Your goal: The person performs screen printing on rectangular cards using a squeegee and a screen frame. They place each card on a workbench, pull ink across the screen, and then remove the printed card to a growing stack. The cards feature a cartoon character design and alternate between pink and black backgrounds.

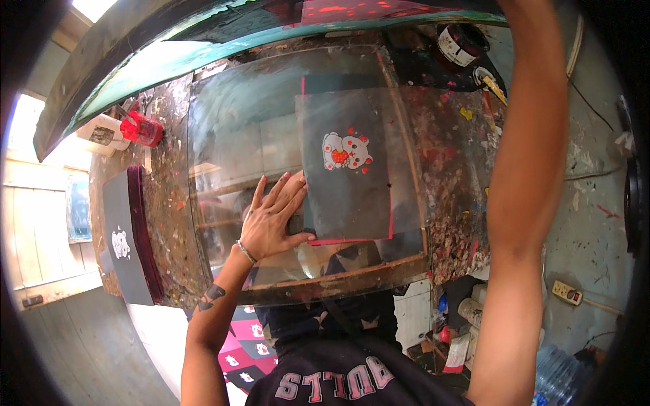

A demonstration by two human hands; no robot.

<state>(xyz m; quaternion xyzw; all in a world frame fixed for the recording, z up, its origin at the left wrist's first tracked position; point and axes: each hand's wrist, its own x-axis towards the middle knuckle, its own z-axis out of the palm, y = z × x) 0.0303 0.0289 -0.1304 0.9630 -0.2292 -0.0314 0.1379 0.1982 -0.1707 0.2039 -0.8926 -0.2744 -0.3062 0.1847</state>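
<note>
Sheet (352,210), mid-frame: long axis near-vertical; figure's (347,150) head rightward.
Left hand (274,213) splayed at its edge; right hand cut off, grip unseen.

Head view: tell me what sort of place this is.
Probably a printing workshop: a paint-stained table, a dark sheet bearing a cartoon animal, and, at the left, a stack with a white animal print on top.

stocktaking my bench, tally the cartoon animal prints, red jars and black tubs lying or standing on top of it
Cartoon animal prints: 2, one white with red, one white
Red jar: 1
Black tub: 1
Total: 4
</note>
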